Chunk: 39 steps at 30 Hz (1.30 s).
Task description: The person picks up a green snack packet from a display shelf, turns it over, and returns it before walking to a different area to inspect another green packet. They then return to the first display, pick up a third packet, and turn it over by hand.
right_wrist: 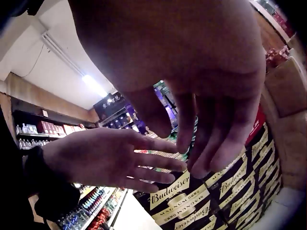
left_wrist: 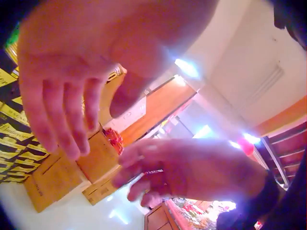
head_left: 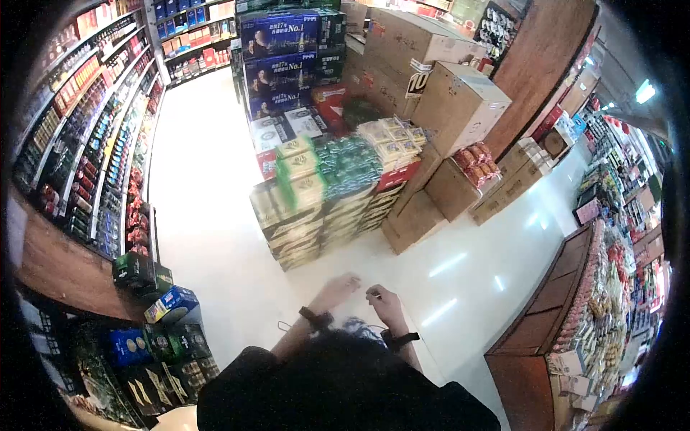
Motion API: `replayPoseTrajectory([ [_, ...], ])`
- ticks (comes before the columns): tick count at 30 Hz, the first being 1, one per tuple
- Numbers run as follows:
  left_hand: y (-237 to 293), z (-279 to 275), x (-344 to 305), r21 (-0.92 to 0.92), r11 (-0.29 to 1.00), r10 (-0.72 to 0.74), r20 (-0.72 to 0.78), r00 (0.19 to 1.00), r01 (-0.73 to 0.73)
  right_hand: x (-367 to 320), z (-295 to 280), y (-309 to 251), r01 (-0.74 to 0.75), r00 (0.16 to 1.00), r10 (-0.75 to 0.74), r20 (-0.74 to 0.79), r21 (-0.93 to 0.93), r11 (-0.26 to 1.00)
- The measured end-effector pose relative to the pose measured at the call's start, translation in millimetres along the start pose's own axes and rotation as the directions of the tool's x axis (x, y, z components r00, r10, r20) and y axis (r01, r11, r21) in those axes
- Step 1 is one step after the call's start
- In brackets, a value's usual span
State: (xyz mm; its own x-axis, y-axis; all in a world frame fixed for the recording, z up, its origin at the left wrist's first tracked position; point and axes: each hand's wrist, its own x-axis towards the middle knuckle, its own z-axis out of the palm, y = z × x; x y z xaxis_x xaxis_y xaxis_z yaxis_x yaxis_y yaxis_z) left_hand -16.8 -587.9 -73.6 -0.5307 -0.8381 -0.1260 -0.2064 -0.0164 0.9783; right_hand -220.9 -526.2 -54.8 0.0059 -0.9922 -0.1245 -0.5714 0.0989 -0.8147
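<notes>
Both hands are held out in front of the body in the head view, the left hand point(head_left: 341, 290) a little apart from the right hand point(head_left: 384, 303). Neither holds anything. In the left wrist view the left hand point(left_wrist: 76, 72) has relaxed, slightly bent fingers, and the right hand point(left_wrist: 192, 167) is below it. The right wrist view has the right hand point(right_wrist: 192, 72) with fingers hanging loosely bent, and the left hand point(right_wrist: 103, 155) with fingers spread. Beyond the hands stands a stack of Budweiser cartons point(head_left: 291, 237), also in the right wrist view point(right_wrist: 180, 201).
Green packs point(head_left: 348, 165) lie on the stack. Brown cardboard boxes point(head_left: 460, 100) stand to its right, blue cartons point(head_left: 279, 75) behind. Bottle shelves point(head_left: 100, 144) line the left side. A wooden display counter point(head_left: 539, 330) with packaged goods is at the right, beyond pale floor point(head_left: 445, 280).
</notes>
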Motion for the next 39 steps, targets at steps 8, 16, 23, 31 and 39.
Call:
replayPoseTrajectory([
  [8, -3.0, -58.4, 46.8, -0.162, 0.979, -0.14, -0.102, 0.985, 0.123, 114.2, -1.6, -18.9, 0.089, 0.993, -0.088, 0.084, -0.003, 0.996],
  [16, 6.9, -100.0, 151.6, -0.176, 0.974, -0.181, -0.232, 0.956, 0.141, 232.4, -19.3, -16.2, 0.095, 0.989, -0.105, 0.106, 0.092, 0.991],
  [23, -7.0, -134.0, 244.6, -0.395, 0.918, -0.141, -0.413, 0.9, -0.038, 353.5, -48.8, -25.2, 0.125, 0.968, -0.126, 0.218, 0.019, 0.992],
  [31, 41.5, -164.1, 316.7, -0.263, 0.934, -0.342, -0.477, 0.809, 0.24, 460.9, -62.6, -22.3, 0.381, 0.91, -0.381, 0.162, 0.034, 0.924],
  [39, -2.9, -169.5, 344.6, -0.176, 0.966, -0.255, -0.524, 0.813, 0.19, 504.7, -43.2, -14.6, 0.321, 0.916, -0.34, 0.213, 0.118, 0.94],
])
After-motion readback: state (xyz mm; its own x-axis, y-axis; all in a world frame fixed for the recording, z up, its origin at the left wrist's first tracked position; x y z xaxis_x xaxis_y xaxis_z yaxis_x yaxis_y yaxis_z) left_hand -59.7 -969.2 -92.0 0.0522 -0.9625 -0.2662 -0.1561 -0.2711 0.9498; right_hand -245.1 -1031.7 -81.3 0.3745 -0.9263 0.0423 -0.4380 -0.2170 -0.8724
